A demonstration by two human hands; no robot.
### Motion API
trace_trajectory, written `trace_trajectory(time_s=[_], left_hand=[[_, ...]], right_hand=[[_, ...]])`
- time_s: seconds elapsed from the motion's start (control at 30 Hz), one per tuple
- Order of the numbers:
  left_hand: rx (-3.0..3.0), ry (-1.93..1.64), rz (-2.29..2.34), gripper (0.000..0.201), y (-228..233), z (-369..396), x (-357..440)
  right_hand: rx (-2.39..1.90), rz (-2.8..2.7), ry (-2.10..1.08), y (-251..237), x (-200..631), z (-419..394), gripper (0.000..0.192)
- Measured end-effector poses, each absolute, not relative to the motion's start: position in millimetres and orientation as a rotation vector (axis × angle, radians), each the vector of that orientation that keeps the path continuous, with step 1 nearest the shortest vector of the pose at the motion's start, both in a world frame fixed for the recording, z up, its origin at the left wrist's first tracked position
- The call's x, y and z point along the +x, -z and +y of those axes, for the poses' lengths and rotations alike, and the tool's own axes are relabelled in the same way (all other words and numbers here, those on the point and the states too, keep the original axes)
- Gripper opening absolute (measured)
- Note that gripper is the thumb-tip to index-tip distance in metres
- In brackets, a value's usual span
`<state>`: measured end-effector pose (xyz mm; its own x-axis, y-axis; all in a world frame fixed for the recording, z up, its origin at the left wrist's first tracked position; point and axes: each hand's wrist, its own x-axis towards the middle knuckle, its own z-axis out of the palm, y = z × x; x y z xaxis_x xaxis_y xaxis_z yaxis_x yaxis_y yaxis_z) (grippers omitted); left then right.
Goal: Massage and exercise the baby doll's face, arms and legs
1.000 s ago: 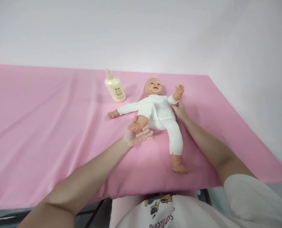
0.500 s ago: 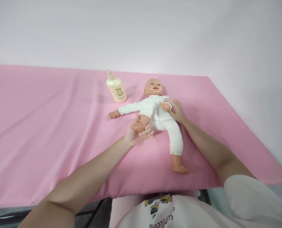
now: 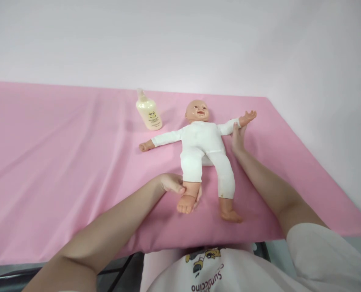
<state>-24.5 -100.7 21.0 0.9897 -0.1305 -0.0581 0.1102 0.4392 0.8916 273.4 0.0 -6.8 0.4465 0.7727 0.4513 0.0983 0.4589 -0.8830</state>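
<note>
Doll [image 3: 203, 150] in a white bodysuit lies face up on the pink sheet [image 3: 61, 162], near the far right corner, arms spread and legs pointing to the near edge. My left hand [image 3: 180, 188] has its fingers wrapped round the doll's bare ankle, thumb on top, with the foot poking out below. My right hand [image 3: 237, 136] sits under the doll's outstretched arm by the wrist; the fingers look curled up against the sleeve, though I cannot tell whether they truly grip it.

To straighten the limbs well, I judge it best to hold at ankle and wrist with a light, even clasp, draw each limb out along its own line without twisting, and keep the trunk flat on the sheet.

1 cream lotion bottle [image 3: 149, 111] stands near the far edge, just left of the doll's head; its label is too small to read. Most of my right hand's fingers are hidden behind the sleeve, and my left palm is covered by the leg.
</note>
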Motion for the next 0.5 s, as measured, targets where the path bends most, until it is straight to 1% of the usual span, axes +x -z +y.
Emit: trace_trajectory(time_s=[0.1, 0.2, 0.3, 0.5], left_hand=[[1.179, 0.256, -0.017, 0.056, -23, -98, -23], [1.197, 0.318, 0.017, 0.056, -23, -98, -21], [1.206, 0.293, 0.056, 0.058, -21, -99, -21], [1.295, 0.244, 0.091, 0.061, -15, -96, -24]], right_hand=[[-1.041, -0.854, -0.698, 11, 279, 6, 0.079], [-1.025, -0.611, -0.887, 13, 280, 11, 0.065], [-0.987, -0.484, -0.941, 12, 278, 13, 0.054], [-0.966, -0.499, -0.938, 14, 281, 14, 0.050]])
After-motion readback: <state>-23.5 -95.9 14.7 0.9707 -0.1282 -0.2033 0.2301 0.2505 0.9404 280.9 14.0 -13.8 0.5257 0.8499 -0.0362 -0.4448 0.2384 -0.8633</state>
